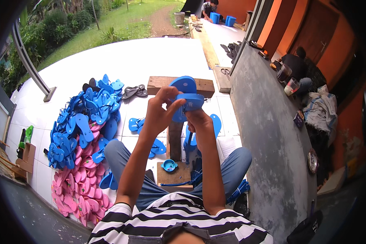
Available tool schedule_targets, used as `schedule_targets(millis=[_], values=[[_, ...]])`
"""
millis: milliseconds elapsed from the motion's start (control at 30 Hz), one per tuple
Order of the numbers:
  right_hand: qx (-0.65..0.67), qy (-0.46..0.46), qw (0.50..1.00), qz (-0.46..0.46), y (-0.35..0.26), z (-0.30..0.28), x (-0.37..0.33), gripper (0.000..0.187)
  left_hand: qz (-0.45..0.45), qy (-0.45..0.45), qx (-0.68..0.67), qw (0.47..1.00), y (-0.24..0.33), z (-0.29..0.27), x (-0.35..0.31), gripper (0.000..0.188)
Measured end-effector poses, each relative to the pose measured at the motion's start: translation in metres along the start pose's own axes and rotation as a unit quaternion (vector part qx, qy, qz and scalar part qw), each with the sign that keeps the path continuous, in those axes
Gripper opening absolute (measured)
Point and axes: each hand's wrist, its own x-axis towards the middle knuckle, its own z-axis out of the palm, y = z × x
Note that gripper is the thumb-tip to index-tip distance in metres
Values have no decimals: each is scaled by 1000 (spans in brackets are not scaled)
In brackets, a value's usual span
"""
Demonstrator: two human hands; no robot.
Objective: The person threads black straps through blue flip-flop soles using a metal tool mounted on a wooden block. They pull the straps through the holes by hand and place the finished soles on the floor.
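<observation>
Both my hands are raised in front of me at a blue flip-flop (193, 100), its sole edge turned toward me. My left hand (158, 106) pinches its left side between thumb and fingers. From below, my right hand (200, 119) is closed round its lower part, and the palm side is hidden. Just behind it shows a second blue sole (184, 83), in front of a wooden crossbeam (156, 84); I cannot tell whether the two are joined. Under my hands runs a wooden bar (175, 142) toward a board (165, 175) bearing a small blue bowl (169, 165).
To my left lie heaped blue flip-flops (83, 124) and pink flip-flops (80, 183). A dark pair (135, 92) rests by the crossbeam. Blue straps (240, 190) lie beside my right knee. A grey ledge (268, 134) borders the right; one person (296, 63) sits beyond it, another (208, 9) far ahead.
</observation>
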Motion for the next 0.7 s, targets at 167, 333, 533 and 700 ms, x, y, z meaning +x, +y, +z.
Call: schedule_targets(millis=[167,333,533,700], values=[[-228,123,939,-224,-22,-3,2,39,-22,24,-88,996,-5,15,-20,34],[-144,-125,966,-173,-44,-1,35,44,-76,-72,-209,972,-8,18,3,37],[-154,-86,969,-173,-27,3,48,33,-100,-26,-256,961,-6,36,3,33],[-120,-6,988,-101,-22,15,1,32,-112,24,-227,967,15,41,-28,35]])
